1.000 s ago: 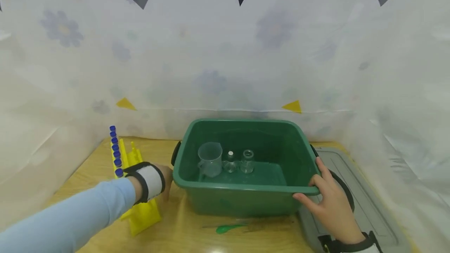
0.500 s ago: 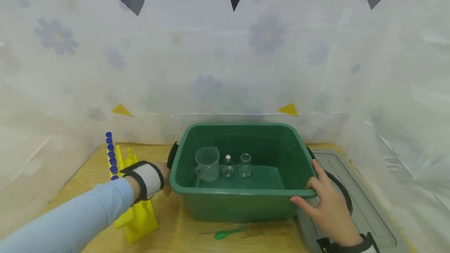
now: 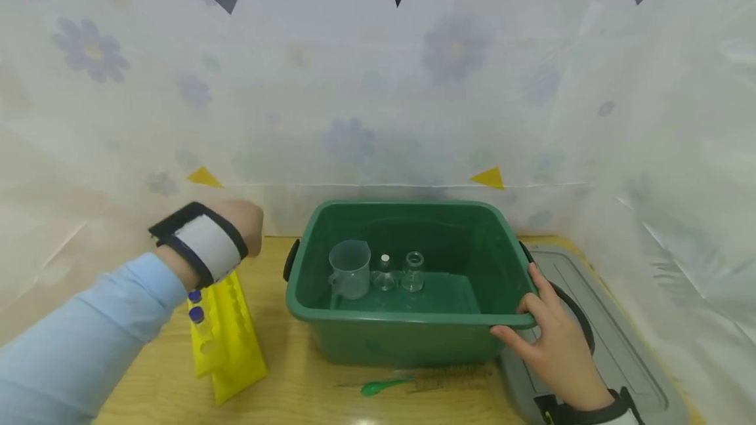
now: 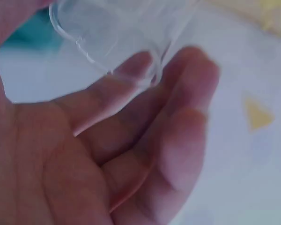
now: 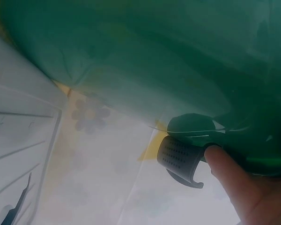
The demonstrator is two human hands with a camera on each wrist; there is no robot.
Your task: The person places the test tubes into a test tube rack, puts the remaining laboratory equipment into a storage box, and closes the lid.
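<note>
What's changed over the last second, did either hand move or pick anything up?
The left hand rose from beside the yellow rack and now holds a clear tube in its fingers. The right hand keeps its grip on the green tub's rim. The glassware inside stayed put.

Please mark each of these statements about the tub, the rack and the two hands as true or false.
1. The right hand grips the rim of the green tub. True.
2. The left hand rests on the table. False: it is raised above the yellow rack, holding a clear tube.
3. A beaker stands inside the tub. True.
4. The tub's lid is on. False: the tub is open; a grey lid lies beside it.
5. The green spoon lies inside the tub. False: it lies on the table in front of it.
</note>
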